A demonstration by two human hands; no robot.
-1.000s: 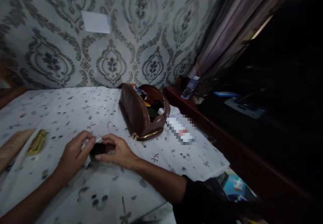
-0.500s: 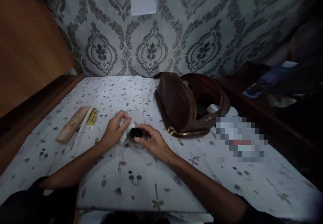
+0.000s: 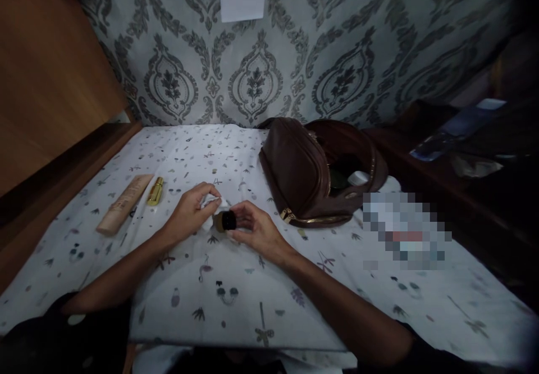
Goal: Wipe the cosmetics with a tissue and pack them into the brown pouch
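My left hand point(image 3: 191, 212) pinches a crumpled white tissue or cloth point(image 3: 209, 205) above the printed sheet. Close to its right, my right hand point(image 3: 257, 231) grips a small jar point(image 3: 224, 220) by its black lid, thumb below and fingers above. The jar lies tilted, its brownish body toward the white tissue. A beige tube point(image 3: 124, 204) and a small gold bottle point(image 3: 155, 191) lie to the left of my hands.
An open brown bag point(image 3: 295, 169) with things inside stands at the back right. Beside it lies a blurred-out pack point(image 3: 404, 231). A wooden panel point(image 3: 54, 82) borders the left, and a patterned wall point(image 3: 252, 76) rises behind.
The jar has turned, so its black lid now faces my right hand and its body shows more. The whole view has shifted slightly.
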